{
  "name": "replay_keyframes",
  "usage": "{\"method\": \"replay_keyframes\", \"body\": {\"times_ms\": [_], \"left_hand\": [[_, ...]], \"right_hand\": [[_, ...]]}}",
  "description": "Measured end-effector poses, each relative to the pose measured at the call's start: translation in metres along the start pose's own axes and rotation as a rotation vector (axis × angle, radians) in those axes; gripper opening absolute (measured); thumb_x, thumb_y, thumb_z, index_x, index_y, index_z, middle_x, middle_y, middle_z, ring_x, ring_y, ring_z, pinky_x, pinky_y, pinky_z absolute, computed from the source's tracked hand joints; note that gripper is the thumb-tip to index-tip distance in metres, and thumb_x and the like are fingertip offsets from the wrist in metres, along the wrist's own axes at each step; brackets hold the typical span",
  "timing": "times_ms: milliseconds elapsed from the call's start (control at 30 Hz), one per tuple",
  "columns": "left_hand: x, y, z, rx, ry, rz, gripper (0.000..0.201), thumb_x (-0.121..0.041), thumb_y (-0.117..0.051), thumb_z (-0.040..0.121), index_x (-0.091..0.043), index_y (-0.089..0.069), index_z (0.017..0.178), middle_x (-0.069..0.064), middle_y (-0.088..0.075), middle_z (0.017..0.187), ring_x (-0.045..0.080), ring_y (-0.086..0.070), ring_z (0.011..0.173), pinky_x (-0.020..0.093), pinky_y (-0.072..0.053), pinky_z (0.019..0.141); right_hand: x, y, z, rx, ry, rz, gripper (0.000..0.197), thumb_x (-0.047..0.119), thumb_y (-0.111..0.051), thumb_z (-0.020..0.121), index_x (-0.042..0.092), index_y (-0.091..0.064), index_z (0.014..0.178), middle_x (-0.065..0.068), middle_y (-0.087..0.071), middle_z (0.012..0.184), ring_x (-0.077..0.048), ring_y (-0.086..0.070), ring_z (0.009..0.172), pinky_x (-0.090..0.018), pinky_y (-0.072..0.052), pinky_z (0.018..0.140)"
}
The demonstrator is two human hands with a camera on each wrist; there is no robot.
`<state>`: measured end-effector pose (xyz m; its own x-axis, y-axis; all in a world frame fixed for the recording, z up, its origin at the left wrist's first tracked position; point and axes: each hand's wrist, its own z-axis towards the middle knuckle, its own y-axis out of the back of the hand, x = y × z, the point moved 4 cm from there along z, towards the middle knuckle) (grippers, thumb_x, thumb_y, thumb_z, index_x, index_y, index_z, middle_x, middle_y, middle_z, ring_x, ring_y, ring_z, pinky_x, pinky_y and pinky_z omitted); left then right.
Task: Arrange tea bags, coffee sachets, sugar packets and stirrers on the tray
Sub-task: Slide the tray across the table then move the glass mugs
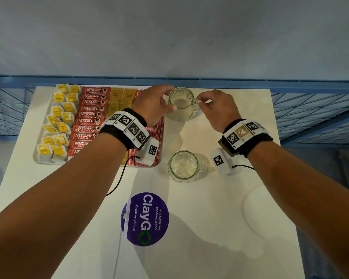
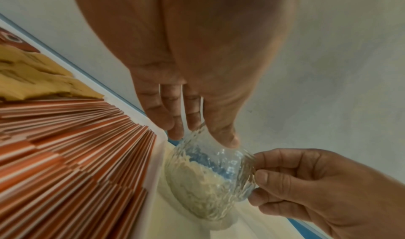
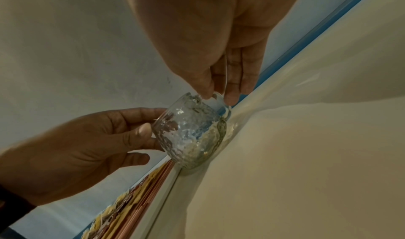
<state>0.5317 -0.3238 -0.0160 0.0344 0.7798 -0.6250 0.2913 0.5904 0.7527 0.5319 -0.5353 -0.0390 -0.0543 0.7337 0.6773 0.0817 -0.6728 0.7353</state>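
Note:
A white tray [image 1: 35, 156] on the left of the table carries yellow tea bags [image 1: 57, 125], red coffee sachets [image 1: 91, 114], brown sugar packets [image 1: 121, 95] and red-and-white stirrers [image 1: 159, 129]. A textured glass mug [image 1: 181, 103] stands just right of the tray's far corner. My left hand [image 1: 168, 99] grips its body by the rim, thumb on the near side. My right hand [image 1: 201, 101] pinches the handle. The left wrist view shows the left hand [image 2: 201, 135] on the mug [image 2: 208, 178] beside the stirrers [image 2: 76, 156]. In the right wrist view my right hand [image 3: 219, 96] pinches the mug's [image 3: 188, 135] handle.
A second glass mug [image 1: 182, 167] stands nearer me, right of the tray's near corner. A purple round sticker [image 1: 145, 219] lies on the white table [image 1: 230, 198]. A blue rail with mesh [image 1: 189, 81] runs along the far edge, against a wall.

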Motion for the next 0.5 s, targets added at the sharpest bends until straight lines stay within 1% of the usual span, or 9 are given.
{"method": "replay_keyframes", "body": {"times_ms": [100,200,300,333,433,467,500], "left_hand": [[-0.001,0.001,0.0,0.003,-0.005,0.005,0.054,-0.03,-0.072,0.091,-0.028,-0.051,0.14,-0.007,-0.06,0.131,0.014,-0.062,0.102,0.032,-0.052,0.087],[0.001,0.003,-0.002,0.01,0.011,0.012,0.06,-0.036,-0.071,0.09,-0.026,-0.046,0.144,-0.007,-0.057,0.133,0.013,-0.061,0.102,0.029,-0.05,0.085],[0.001,0.007,-0.009,0.007,0.027,0.017,0.062,-0.041,-0.069,0.091,-0.027,-0.044,0.146,-0.007,-0.056,0.134,0.012,-0.061,0.103,0.028,-0.049,0.085],[0.001,0.009,-0.014,0.007,0.025,0.023,0.06,-0.043,-0.068,0.092,-0.027,-0.045,0.145,-0.007,-0.056,0.134,0.011,-0.061,0.103,0.026,-0.048,0.083],[-0.003,0.015,-0.032,0.0,0.001,0.026,0.052,-0.045,-0.065,0.093,-0.027,-0.05,0.14,-0.01,-0.058,0.13,0.009,-0.062,0.101,0.024,-0.049,0.082],[-0.004,0.017,-0.038,0.003,-0.007,0.021,0.05,-0.045,-0.064,0.094,-0.028,-0.052,0.139,-0.011,-0.059,0.128,0.006,-0.062,0.1,0.022,-0.05,0.08],[-0.006,0.017,-0.046,0.012,-0.01,0.013,0.049,-0.045,-0.064,0.094,-0.029,-0.053,0.138,-0.012,-0.059,0.125,0.002,-0.061,0.098,0.018,-0.048,0.077]], "right_hand": [[0.001,0.0,-0.001,0.0,-0.001,0.008,0.022,0.021,-0.063,0.099,0.017,-0.072,0.118,0.0,-0.072,0.114,-0.011,-0.064,0.083,-0.022,-0.047,0.084],[0.001,0.0,-0.004,-0.003,-0.007,0.015,0.023,0.024,-0.063,0.098,0.019,-0.07,0.119,0.001,-0.071,0.113,-0.013,-0.067,0.084,-0.029,-0.054,0.088],[0.005,0.005,-0.01,-0.021,-0.006,0.016,0.025,0.027,-0.061,0.099,0.018,-0.069,0.121,0.0,-0.07,0.115,-0.014,-0.068,0.086,-0.033,-0.055,0.09],[0.007,0.008,-0.014,-0.023,0.0,0.012,0.026,0.028,-0.061,0.099,0.018,-0.069,0.121,0.0,-0.069,0.116,-0.013,-0.067,0.087,-0.031,-0.054,0.088],[0.016,0.018,-0.03,-0.017,0.023,0.045,0.024,0.029,-0.06,0.1,0.017,-0.069,0.119,0.002,-0.07,0.115,-0.008,-0.064,0.089,-0.016,-0.05,0.081],[0.019,0.022,-0.037,-0.014,0.03,0.071,0.022,0.028,-0.061,0.1,0.018,-0.07,0.117,0.004,-0.071,0.112,-0.007,-0.065,0.089,-0.015,-0.052,0.082],[0.023,0.025,-0.045,-0.011,0.036,0.093,0.021,0.028,-0.062,0.099,0.018,-0.071,0.115,0.006,-0.071,0.11,-0.007,-0.067,0.09,-0.019,-0.055,0.085]]}}
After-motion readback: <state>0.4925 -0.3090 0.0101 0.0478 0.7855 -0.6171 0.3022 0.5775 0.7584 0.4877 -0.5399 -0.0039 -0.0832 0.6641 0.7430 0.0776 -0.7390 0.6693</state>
